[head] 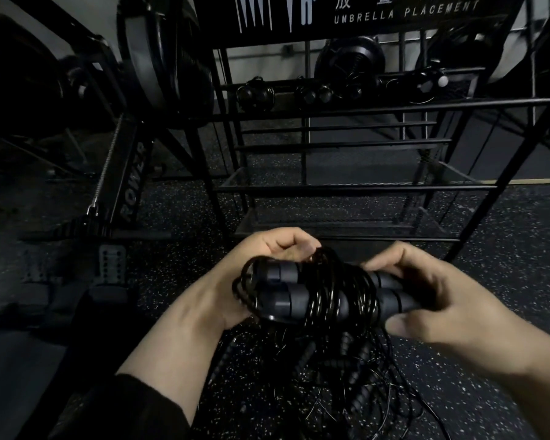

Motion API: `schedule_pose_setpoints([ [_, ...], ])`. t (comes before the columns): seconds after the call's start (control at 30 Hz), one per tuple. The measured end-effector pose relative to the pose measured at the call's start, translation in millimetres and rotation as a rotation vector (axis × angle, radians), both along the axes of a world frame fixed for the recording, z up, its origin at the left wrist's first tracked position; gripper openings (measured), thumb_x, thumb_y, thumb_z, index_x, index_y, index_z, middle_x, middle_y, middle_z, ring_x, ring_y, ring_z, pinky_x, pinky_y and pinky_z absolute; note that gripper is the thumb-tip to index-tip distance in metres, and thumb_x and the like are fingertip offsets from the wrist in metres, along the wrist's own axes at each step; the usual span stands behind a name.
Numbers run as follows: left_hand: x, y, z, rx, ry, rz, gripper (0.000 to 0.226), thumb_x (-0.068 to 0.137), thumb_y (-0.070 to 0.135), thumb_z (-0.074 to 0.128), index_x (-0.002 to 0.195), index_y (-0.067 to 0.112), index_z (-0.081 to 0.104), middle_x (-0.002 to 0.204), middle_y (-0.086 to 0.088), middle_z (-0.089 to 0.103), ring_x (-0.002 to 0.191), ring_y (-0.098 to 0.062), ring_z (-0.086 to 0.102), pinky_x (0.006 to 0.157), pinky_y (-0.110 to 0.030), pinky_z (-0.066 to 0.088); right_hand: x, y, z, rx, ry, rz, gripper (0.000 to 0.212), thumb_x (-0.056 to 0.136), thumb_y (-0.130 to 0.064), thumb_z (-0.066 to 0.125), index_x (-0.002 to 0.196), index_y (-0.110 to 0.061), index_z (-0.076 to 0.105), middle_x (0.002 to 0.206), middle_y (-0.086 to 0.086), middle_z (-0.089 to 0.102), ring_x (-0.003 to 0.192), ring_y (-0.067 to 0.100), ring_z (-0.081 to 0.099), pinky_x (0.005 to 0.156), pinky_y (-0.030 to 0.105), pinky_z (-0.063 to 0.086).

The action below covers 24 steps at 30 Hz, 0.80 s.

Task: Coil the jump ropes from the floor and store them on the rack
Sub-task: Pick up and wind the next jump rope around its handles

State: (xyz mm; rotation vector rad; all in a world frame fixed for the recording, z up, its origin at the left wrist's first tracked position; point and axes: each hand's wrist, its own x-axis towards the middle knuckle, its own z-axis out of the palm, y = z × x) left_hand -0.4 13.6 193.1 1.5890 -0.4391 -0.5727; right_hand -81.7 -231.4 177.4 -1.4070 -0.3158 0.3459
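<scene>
Both hands (356,281) apparently gripping coiled jump rope (318,293)

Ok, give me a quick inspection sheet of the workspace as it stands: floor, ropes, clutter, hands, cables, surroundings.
Surface: dark speckled rubber floor.
Job's things: one jump rope, its cord wound around its two black handles, held above the floor; a tangled pile of ropes on the floor beneath it; black metal rack directly ahead, with coiled ropes already on its upper shelf.
Clutter: nothing seen beyond the pile.
Grippers: left hand pinches the cord at the top of the bundle; right hand grips the handle ends.
Cables: loose thin cords trail out of the pile.
Surroundings: rowing machine on the left, "Umbrella Placement" sign atop the rack.
</scene>
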Motion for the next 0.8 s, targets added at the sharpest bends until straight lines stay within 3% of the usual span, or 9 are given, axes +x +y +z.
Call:
schedule_pose_setpoints([
  [0.1, -9, -9, -10, -0.073, 0.154, 0.185, 0.037, 0.101, 0.007, 0.050, 0.070, 0.013, 0.070, 0.063, 0.003, 0.062, 0.050, -0.008, 0.053, 0.048, -0.024, 0.040, 3, 2, -2, 0.041, -0.042, -0.158, 0.051, 0.061, -0.007, 0.094, 0.103, -0.022, 0.070, 0.115, 0.015, 0.074, 0.103, 0.026, 0.074, 0.083, 0.026, 0.057],
  [0.2, -12, -20, -10, -0.022, 0.164, 0.153, 0.043, 0.104, 0.003, 0.039, 0.070, 0.023, 0.057, 0.059, 0.007, 0.038, 0.047, -0.005, 0.026, 0.042, -0.020, 0.022, 7, 3, 3, 0.018, -0.065, -0.410, 0.059, 0.062, 0.005, 0.076, 0.111, -0.027, 0.067, 0.114, 0.005, 0.076, 0.100, 0.015, 0.074, 0.079, 0.018, 0.057],
  [0.27, -12, -25, -6, -0.012, 0.180, 0.220, 0.048, 0.102, 0.001, 0.036, 0.065, 0.025, 0.056, 0.059, 0.006, 0.032, 0.045, -0.004, 0.023, 0.040, -0.019, 0.018, 6, 6, 5, -0.130, -0.108, -0.438, 0.069, 0.068, 0.009, 0.074, 0.123, -0.032, 0.062, 0.114, -0.007, 0.075, 0.102, 0.009, 0.073, 0.083, 0.015, 0.055],
  [0.37, -14, -27, -8, -0.017, 0.212, 0.239, 0.031, 0.103, 0.007, 0.041, 0.077, 0.017, 0.055, 0.060, 0.005, 0.039, 0.047, -0.007, 0.021, 0.043, -0.022, 0.015, 4, 15, 6, -0.217, -0.104, -0.460, 0.078, 0.080, 0.018, 0.069, 0.132, -0.038, 0.056, 0.104, -0.019, 0.075, 0.098, 0.002, 0.073, 0.083, 0.010, 0.052],
  [0.5, -14, -25, -5, -0.031, 0.246, 0.203, 0.027, 0.098, 0.002, 0.041, 0.074, 0.014, 0.045, 0.064, -0.004, 0.036, 0.047, -0.010, 0.021, 0.044, -0.025, 0.017, 7, 15, 3, -0.364, -0.158, -0.591, 0.081, 0.082, 0.006, 0.077, 0.131, -0.053, 0.052, 0.108, -0.024, 0.070, 0.105, -0.004, 0.067, 0.091, 0.012, 0.049],
  [0.6, -19, -29, -8, 0.058, 0.157, 0.147, 0.031, 0.101, 0.022, 0.057, 0.073, 0.016, 0.046, 0.062, -0.002, 0.029, 0.050, -0.011, 0.022, 0.047, -0.024, 0.022, 9, 17, -2, -0.616, -0.292, -0.595, 0.086, 0.080, -0.001, 0.082, 0.133, -0.058, 0.044, 0.111, -0.027, 0.059, 0.110, -0.011, 0.057, 0.089, 0.001, 0.038],
  [0.67, -21, -32, -11, 0.041, 0.161, 0.210, 0.035, 0.097, 0.042, 0.064, 0.089, 0.009, 0.055, 0.063, 0.004, 0.033, 0.051, -0.008, 0.023, 0.044, -0.021, 0.023, 10, 19, -5, -0.681, -0.319, -0.541, 0.088, 0.080, -0.004, 0.083, 0.139, -0.054, 0.041, 0.116, -0.028, 0.055, 0.112, -0.012, 0.053, 0.087, -0.001, 0.035],
  [0.73, -20, -34, -14, 0.010, 0.185, 0.253, 0.050, 0.094, 0.047, 0.066, 0.109, 0.001, 0.056, 0.066, 0.007, 0.038, 0.052, -0.007, 0.025, 0.042, -0.020, 0.024, 9, 19, -4, -0.689, -0.273, -0.470, 0.080, 0.079, -0.020, 0.085, 0.137, -0.055, 0.042, 0.116, -0.028, 0.054, 0.109, -0.011, 0.055, 0.086, 0.002, 0.039],
  [0.8, -20, -34, -16, -0.005, 0.186, 0.240, 0.050, 0.091, 0.049, 0.067, 0.110, 0.004, 0.055, 0.067, 0.009, 0.040, 0.052, -0.006, 0.028, 0.043, -0.020, 0.025, 8, 18, -1, -0.584, -0.159, -0.444, 0.072, 0.070, -0.045, 0.084, 0.131, -0.055, 0.047, 0.115, -0.026, 0.063, 0.108, -0.007, 0.062, 0.090, 0.012, 0.045],
])
